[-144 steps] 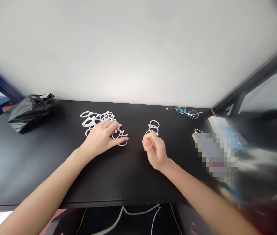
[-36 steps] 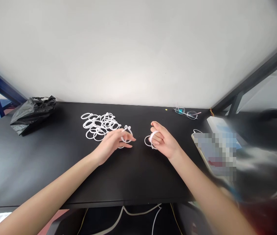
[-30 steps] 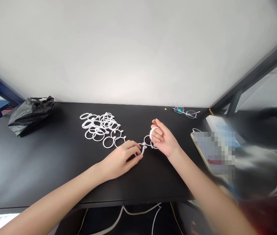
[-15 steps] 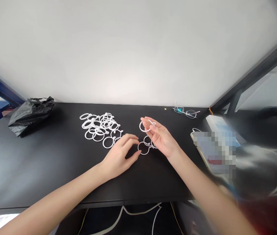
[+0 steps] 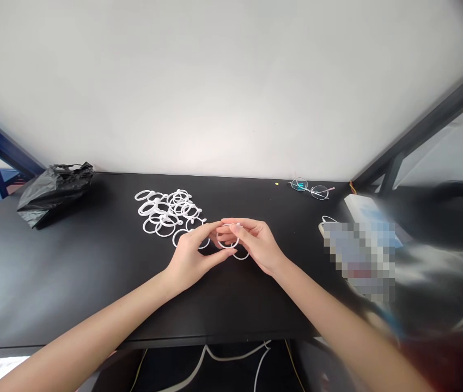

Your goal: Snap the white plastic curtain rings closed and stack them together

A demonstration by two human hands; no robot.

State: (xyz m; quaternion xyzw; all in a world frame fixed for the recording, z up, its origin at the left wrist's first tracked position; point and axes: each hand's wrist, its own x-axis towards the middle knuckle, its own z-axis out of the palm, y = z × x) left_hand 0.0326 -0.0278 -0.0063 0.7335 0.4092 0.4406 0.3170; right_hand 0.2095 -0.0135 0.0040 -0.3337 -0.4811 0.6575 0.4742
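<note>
Between both hands, just above the desk, is a white curtain ring [image 5: 222, 246] with a small eyelet. My right hand [image 5: 258, 243] pinches it at the upper right, thumb in front and fingers behind. On the opposite side, my left hand [image 5: 193, 255] curves around the ring, thumb near its lower edge and fingertips near its upper left. Part of another white ring [image 5: 241, 258] shows on the desk under the hands; more there may be covered. To the left lies a loose pile of several similar white rings [image 5: 165, 217], its nearest ones partly behind my left hand.
The black desk [image 5: 104, 261] meets a white wall. A crumpled black plastic bag [image 5: 54, 190] sits at the far left. Eyeglasses [image 5: 309, 189] rest at the back right. Further right are a white box [image 5: 364, 204] and a blurred-out flat item. Cables [image 5: 231, 356] hang below the desk edge.
My right hand has moved down and left with the ring, bringing it to my left hand. The left-hand fingers now close around that ring instead of reaching at one on the desk.
</note>
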